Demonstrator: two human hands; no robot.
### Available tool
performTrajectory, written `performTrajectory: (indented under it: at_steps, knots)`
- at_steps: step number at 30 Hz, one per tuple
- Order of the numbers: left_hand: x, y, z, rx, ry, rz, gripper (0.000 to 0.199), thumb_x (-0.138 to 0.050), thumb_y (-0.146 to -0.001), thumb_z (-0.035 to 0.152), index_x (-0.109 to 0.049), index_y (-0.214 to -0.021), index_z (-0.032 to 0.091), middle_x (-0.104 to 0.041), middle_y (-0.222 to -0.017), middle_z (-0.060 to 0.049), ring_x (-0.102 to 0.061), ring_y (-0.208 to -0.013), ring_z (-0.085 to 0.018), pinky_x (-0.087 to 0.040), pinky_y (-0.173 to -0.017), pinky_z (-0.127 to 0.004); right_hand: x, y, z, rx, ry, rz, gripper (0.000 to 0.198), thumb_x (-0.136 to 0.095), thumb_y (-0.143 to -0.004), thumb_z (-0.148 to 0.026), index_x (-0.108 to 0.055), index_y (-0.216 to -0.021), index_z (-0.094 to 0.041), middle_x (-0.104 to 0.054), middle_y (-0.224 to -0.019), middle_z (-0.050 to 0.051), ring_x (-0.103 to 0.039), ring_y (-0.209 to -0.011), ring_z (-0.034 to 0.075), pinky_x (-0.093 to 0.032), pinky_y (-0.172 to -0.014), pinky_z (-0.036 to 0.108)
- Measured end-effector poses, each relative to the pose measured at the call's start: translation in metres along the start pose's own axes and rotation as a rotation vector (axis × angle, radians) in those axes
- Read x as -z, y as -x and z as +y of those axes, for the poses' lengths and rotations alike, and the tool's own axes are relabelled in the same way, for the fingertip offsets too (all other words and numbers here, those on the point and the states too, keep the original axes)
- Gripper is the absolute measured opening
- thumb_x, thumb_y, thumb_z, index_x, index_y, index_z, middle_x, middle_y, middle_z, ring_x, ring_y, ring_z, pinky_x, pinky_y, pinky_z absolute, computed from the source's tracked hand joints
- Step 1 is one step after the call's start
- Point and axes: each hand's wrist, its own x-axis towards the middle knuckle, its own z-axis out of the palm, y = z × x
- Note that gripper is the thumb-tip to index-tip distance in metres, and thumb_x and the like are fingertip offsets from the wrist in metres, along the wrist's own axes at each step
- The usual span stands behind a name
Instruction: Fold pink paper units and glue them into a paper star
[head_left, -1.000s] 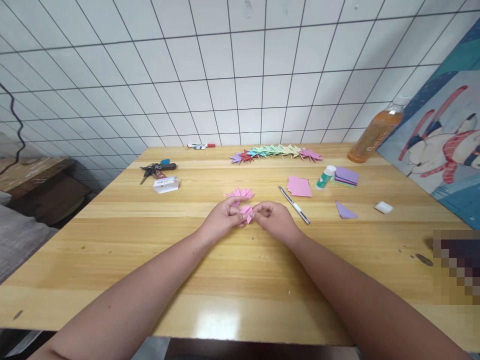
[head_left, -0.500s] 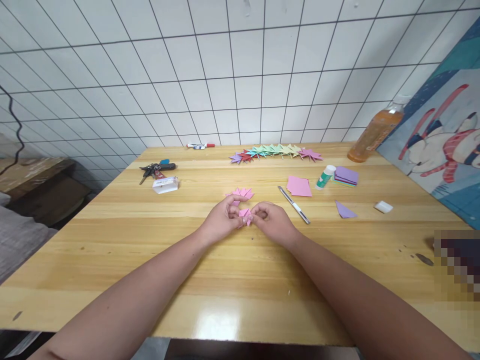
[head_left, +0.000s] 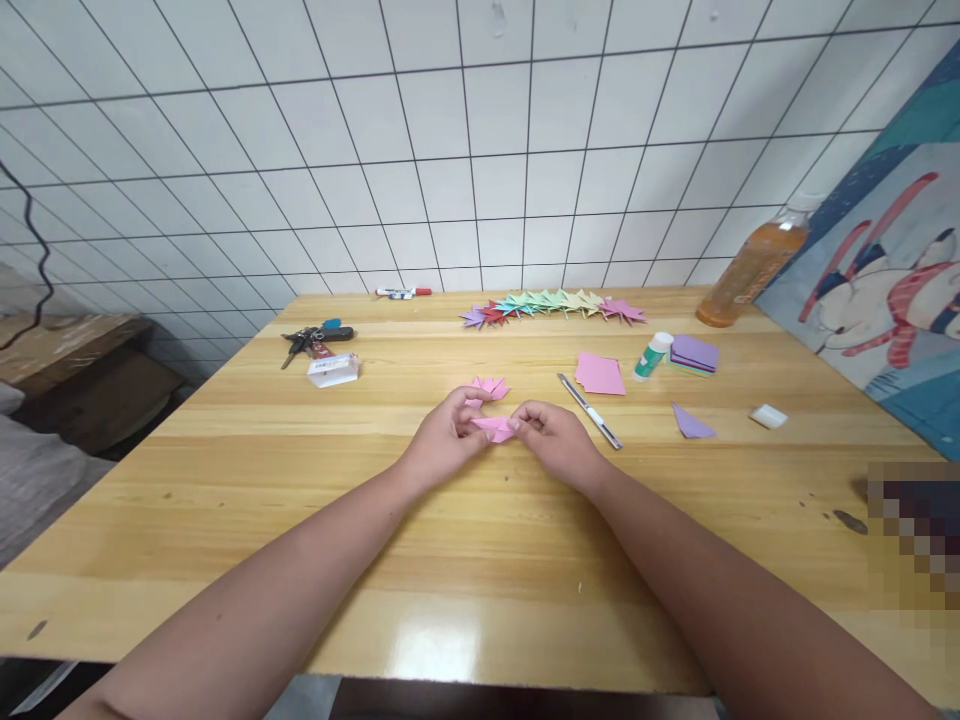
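A small folded pink paper (head_left: pixel 495 429) is pinched between my two hands above the middle of the table. My left hand (head_left: pixel 444 432) grips its left end with thumb and fingers. At the right end, the thumb and curled fingers of my right hand (head_left: pixel 553 440) hold it. Just behind my left fingers lies a spiky folded pink paper piece (head_left: pixel 492 387), partly hidden by that hand. To the right are a utility knife (head_left: pixel 589 411) and a stack of square pink paper sheets (head_left: pixel 600 374).
Along the back lies a row of colourful folded paper pieces (head_left: pixel 551 303), near a marker (head_left: pixel 403 293). Keys (head_left: pixel 315 340) and a small white box (head_left: pixel 334 370) sit left. Rightward are a glue stick (head_left: pixel 652 357), purple paper stack (head_left: pixel 694 352), purple triangle (head_left: pixel 691 422), eraser (head_left: pixel 769 416) and bottle (head_left: pixel 754 265).
The folded pink paper in my hands now shows as a wider, flatter strip. My right hand has shifted slightly right, away from my left.
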Motion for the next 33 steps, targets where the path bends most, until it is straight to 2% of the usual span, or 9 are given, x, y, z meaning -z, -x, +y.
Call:
performTrajectory:
  at_steps: [4,9,13,18,20,23,25,28,33]
  knots:
    - [0.0056,-0.0041,-0.0026,0.096,0.094,0.050,0.045,-0.067,-0.065,0.023,-0.044,-0.103,0.018,-0.059,-0.057,0.005,-0.058,-0.051,-0.012,-0.044,-0.055,-0.023,-0.0002,0.0011,-0.0012,-0.012,0.003,-0.016,0.020,-0.048,-0.081,-0.034,-0.055,-0.070,-0.019,-0.052,-0.058,-0.004,-0.045,-0.053,0.010,-0.031,-0.050,0.021]
    - [0.0072,-0.0013,-0.0037,0.069,-0.042,0.017,0.044,-0.068,-0.063,0.023,-0.045,-0.100,0.020,-0.060,-0.055,0.006,-0.058,-0.052,-0.012,-0.044,-0.056,-0.022,-0.0035,0.0028,-0.0029,-0.032,-0.092,-0.037,0.018,-0.051,-0.078,-0.035,-0.058,-0.086,-0.020,-0.062,-0.076,-0.001,-0.052,-0.060,0.010,-0.037,-0.057,0.021]
    - [0.0038,0.0001,-0.0056,0.051,-0.089,0.012,0.040,-0.067,-0.065,0.023,-0.046,-0.099,0.020,-0.060,-0.062,0.004,-0.060,-0.059,-0.012,-0.044,-0.059,-0.022,-0.0039,0.0026,-0.0029,-0.022,-0.046,-0.057,0.016,-0.052,-0.078,-0.031,-0.059,-0.072,-0.019,-0.061,-0.067,-0.002,-0.051,-0.058,0.010,-0.037,-0.056,0.021]
    - [0.0018,-0.0031,-0.0065,0.045,0.089,0.026,0.047,-0.068,-0.067,0.027,-0.045,-0.107,0.018,-0.062,-0.070,0.002,-0.061,-0.066,-0.013,-0.046,-0.065,-0.025,-0.0029,0.0016,-0.0046,-0.074,-0.125,-0.055,0.017,-0.051,-0.077,-0.031,-0.060,-0.070,-0.018,-0.063,-0.065,-0.001,-0.053,-0.057,0.011,-0.037,-0.053,0.021]
    - [0.0012,-0.0035,-0.0050,0.086,0.152,-0.014,0.049,-0.069,-0.067,0.032,-0.046,-0.108,0.018,-0.064,-0.075,-0.002,-0.063,-0.072,-0.016,-0.046,-0.064,-0.026,-0.0043,0.0015,-0.0061,-0.065,-0.170,-0.032,0.018,-0.051,-0.077,-0.031,-0.060,-0.070,-0.018,-0.064,-0.066,0.000,-0.054,-0.058,0.011,-0.039,-0.055,0.021]
    - [0.0005,-0.0024,-0.0018,0.151,0.122,-0.104,0.038,-0.069,-0.067,0.040,-0.056,-0.092,0.014,-0.066,-0.084,-0.007,-0.063,-0.080,-0.019,-0.046,-0.060,-0.024,-0.0074,0.0021,-0.0084,-0.046,-0.227,-0.002,0.016,-0.051,-0.077,-0.030,-0.060,-0.071,-0.018,-0.064,-0.067,0.000,-0.056,-0.061,0.012,-0.040,-0.058,0.022]
    - [0.0012,-0.0013,-0.0002,0.164,0.096,-0.104,0.036,-0.065,-0.069,0.045,-0.059,-0.082,0.013,-0.066,-0.084,-0.009,-0.062,-0.080,-0.019,-0.045,-0.059,-0.024,-0.0087,0.0027,-0.0094,-0.049,-0.237,0.007,0.016,-0.051,-0.077,-0.031,-0.059,-0.072,-0.018,-0.063,-0.066,0.000,-0.055,-0.060,0.011,-0.040,-0.057,0.021]
    - [0.0041,-0.0005,0.0005,0.167,0.196,-0.092,0.041,-0.056,-0.075,0.053,-0.061,-0.084,0.013,-0.066,-0.084,-0.009,-0.063,-0.080,-0.019,-0.047,-0.062,-0.027,-0.0080,0.0030,-0.0095,-0.073,-0.190,0.038,0.018,-0.050,-0.078,-0.032,-0.059,-0.070,-0.018,-0.059,-0.060,-0.002,-0.049,-0.053,0.010,-0.036,-0.051,0.021]
    - [0.0054,-0.0016,-0.0015,0.146,0.152,-0.170,0.040,-0.073,-0.064,0.036,-0.061,-0.095,0.014,-0.067,-0.093,-0.009,-0.062,-0.085,-0.019,-0.046,-0.074,-0.028,-0.0050,0.0009,-0.0075,-0.090,-0.155,0.080,0.019,-0.051,-0.077,-0.034,-0.059,-0.069,-0.018,-0.055,-0.056,-0.003,-0.045,-0.050,0.010,-0.033,-0.049,0.021]
